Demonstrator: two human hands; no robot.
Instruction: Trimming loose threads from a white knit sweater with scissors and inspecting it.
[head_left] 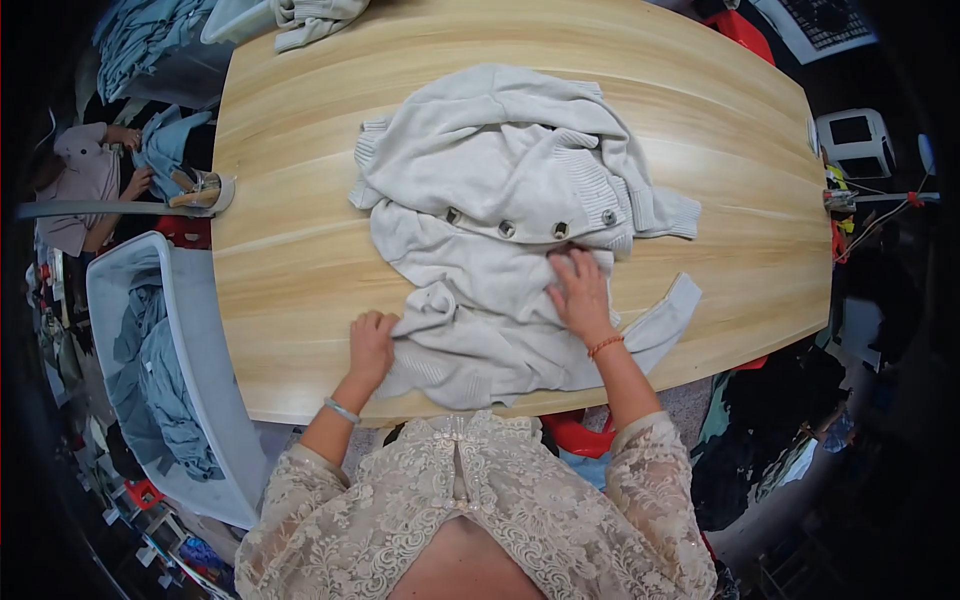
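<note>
Head view: cardigan (500,220) lies lengthwise away, collar far.

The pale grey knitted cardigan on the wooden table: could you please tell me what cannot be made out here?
- Head view: pale grey knitted cardigan lies crumpled; its own folds hide the lower layers.
- Left hand has fingers curled into the hem; whether it grips is unclear.
- Right hand covers the fabric beneath it.
- Light wooden table: its far end is cut off by the top edge.
</note>
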